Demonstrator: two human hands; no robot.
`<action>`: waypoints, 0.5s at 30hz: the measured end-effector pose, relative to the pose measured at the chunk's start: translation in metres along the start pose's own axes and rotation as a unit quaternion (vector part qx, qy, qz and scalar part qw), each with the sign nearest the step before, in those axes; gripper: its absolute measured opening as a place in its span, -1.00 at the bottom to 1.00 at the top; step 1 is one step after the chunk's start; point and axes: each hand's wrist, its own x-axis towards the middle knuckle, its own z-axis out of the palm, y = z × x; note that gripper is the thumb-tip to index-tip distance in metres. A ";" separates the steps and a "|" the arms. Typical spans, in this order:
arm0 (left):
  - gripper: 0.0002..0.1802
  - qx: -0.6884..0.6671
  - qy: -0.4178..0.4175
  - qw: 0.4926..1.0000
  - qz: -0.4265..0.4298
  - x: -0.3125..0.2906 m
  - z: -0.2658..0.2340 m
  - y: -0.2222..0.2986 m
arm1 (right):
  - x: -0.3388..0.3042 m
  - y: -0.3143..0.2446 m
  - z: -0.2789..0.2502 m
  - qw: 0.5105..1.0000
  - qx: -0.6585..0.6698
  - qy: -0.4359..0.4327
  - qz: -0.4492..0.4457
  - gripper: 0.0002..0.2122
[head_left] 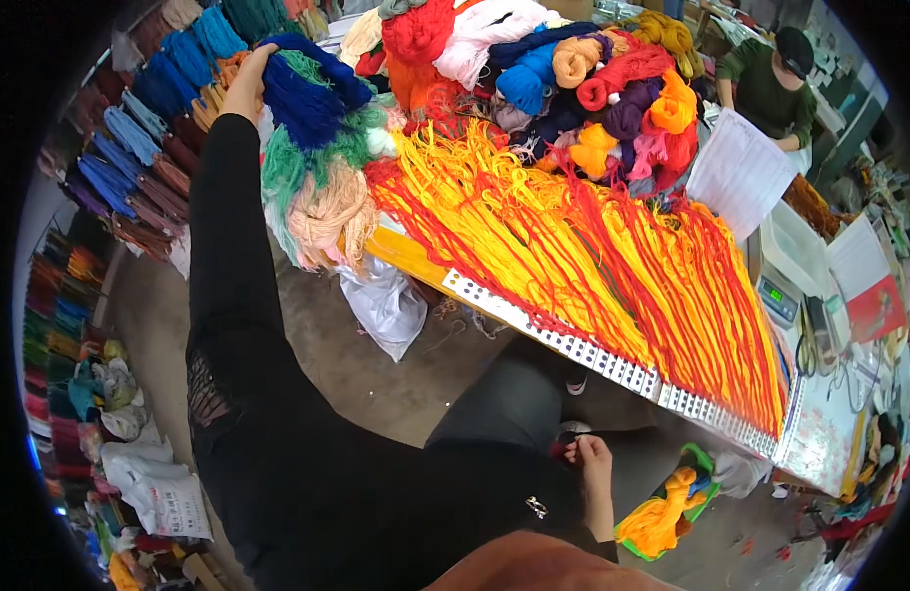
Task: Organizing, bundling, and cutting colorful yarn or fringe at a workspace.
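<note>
- Red and yellow strands (pixel 534 246) are already fanned across the counter (pixel 401 246), down to the dotted white strip (pixel 494 300) on its near edge, so that part looks mostly done imo.
- Dark blue yarn (pixel 307 108) sits bunched at the far left, not laid out yet.
- Left hand (pixel 244 87) is on it; can't tell if the fingers grip.
- Right hand (pixel 595 463)'s near the lap, fingers curled narrow, can't tell if they're pinching anything.
</note>
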 end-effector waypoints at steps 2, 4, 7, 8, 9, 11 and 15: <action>-0.43 0.087 -0.089 0.987 -0.103 -0.024 0.016 0.022 | -0.001 -0.001 -0.003 1.000 0.000 0.001 -0.014 -0.87; -0.55 0.195 -0.066 0.979 0.004 -0.031 0.020 0.043 | 0.001 0.003 -0.007 1.000 0.004 -0.012 -0.015 -0.86; -0.50 0.329 -0.161 0.919 0.143 -0.059 0.023 0.082 | -0.002 -0.006 0.000 0.999 -0.004 -0.028 -0.017 -0.85; -0.39 0.352 -0.196 0.905 0.134 -0.065 0.017 0.099 | -0.003 -0.009 0.003 0.999 -0.005 -0.037 -0.015 -0.85; -0.59 0.297 -0.121 0.929 0.186 -0.130 0.056 0.101 | -0.005 -0.013 0.002 0.999 -0.008 -0.022 -0.024 -0.85; -0.63 0.308 -0.124 0.924 0.191 -0.145 0.038 0.131 | -0.008 -0.019 0.008 0.998 -0.010 -0.046 -0.031 -0.85; -0.73 0.315 -0.118 0.915 0.222 -0.167 0.038 0.162 | -0.009 -0.019 0.011 0.997 -0.003 -0.059 -0.040 -0.86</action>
